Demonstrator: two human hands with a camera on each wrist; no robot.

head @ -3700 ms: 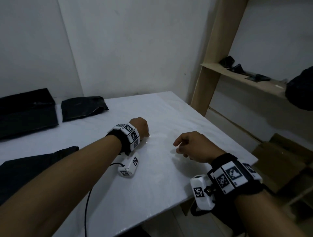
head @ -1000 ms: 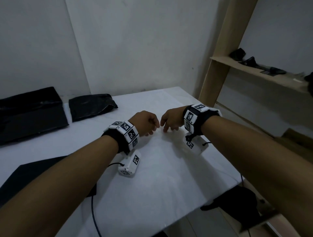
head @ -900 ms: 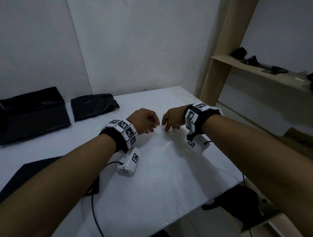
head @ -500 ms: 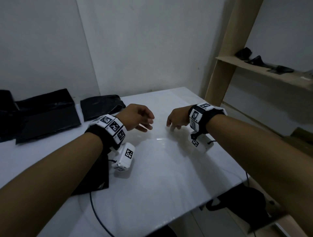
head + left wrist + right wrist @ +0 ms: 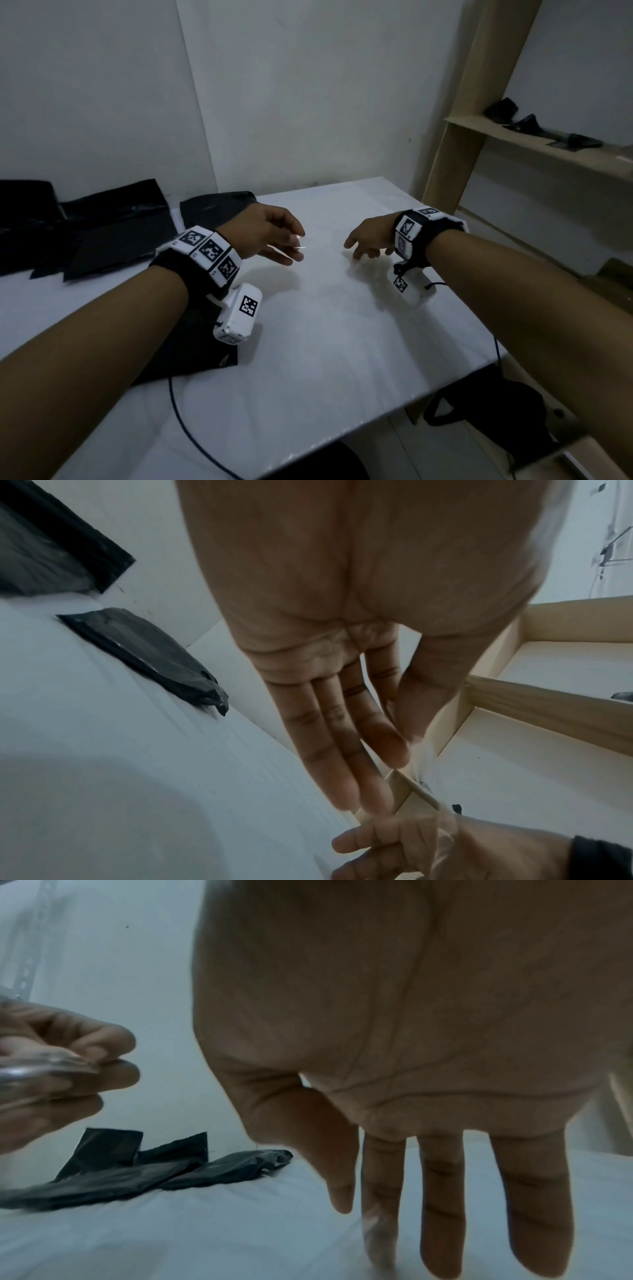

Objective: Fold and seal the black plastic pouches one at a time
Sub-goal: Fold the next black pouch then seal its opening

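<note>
Left hand [image 5: 265, 236]: sits centre frame in the head view, above the white table [image 5: 342, 342], fingers stretched forward. A thin clear strip [image 5: 298, 241] glints at its fingertips; the right wrist view shows thumb and fingers pinching that strip [image 5: 41, 1066] at the left edge of the frame. What the strip is cannot be told.

Right hand [image 5: 368, 238]: right of centre, fingers straight and relaxed, pointing down at the table, holding nothing. A bit of clear film clings to one fingertip [image 5: 375, 1229]. The two hands are near each other, not touching.

Folded black pouch [image 5: 215, 212]: just behind the left hand, upper left of centre, lying on the table. Flat black pouches [image 5: 113, 233] are spread at far left of the frame. Another black sheet [image 5: 191, 346] lies under the left forearm, lower left.

Wooden shelf [image 5: 534, 144], upper right, carries a few dark items.
</note>
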